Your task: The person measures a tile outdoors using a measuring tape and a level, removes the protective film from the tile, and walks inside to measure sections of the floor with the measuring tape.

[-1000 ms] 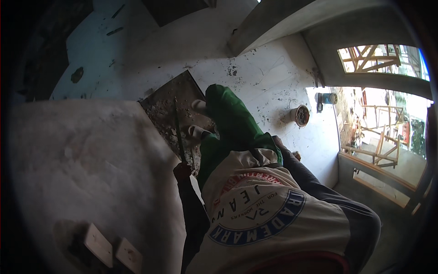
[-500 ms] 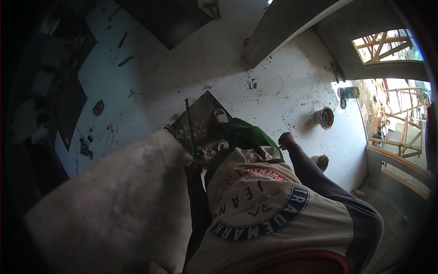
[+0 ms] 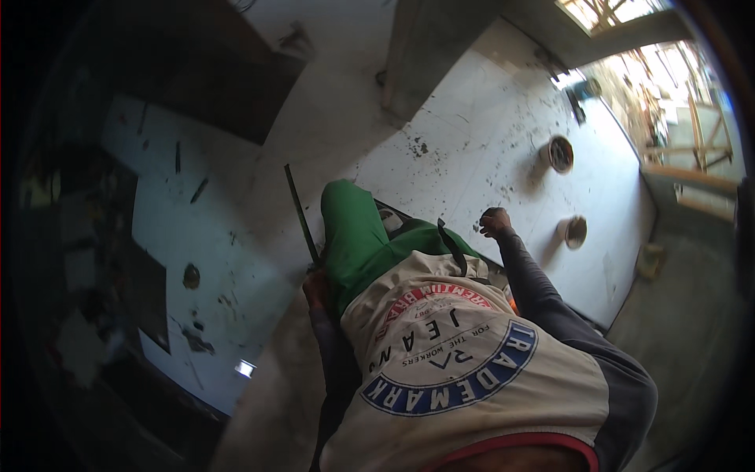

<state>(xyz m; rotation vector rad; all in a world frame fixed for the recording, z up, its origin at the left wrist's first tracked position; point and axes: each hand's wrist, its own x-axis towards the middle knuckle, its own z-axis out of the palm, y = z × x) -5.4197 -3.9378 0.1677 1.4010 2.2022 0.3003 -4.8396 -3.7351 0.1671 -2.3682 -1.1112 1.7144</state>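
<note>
My left hand [image 3: 316,288], down beside my left thigh, is closed around the lower end of a long, thin dark green bar [image 3: 299,212]. The bar slants up and away over the pale floor; its exact kind is unclear. My right hand [image 3: 495,223] hangs out to the right, its fingers loosely bent and partly apart, with nothing plainly held. My green-trousered left knee [image 3: 342,200] is forward, beside the bar. Part of a pale shoe [image 3: 390,219] shows between my legs.
Two buckets [image 3: 560,155] [image 3: 575,232] stand on the right, with a blue container [image 3: 588,89] farther off. A wall-like upright slab [image 3: 429,59] rises ahead. Dark sheets [image 3: 149,291] lie at left. Debris [image 3: 419,147] and thin sticks [image 3: 199,190] are scattered over the pale floor [image 3: 370,161].
My view and body have turned, and my left leg has come forward. The rubble-filled dark patch is now hidden behind my legs. The bar stays in my left hand, tilted more to the left.
</note>
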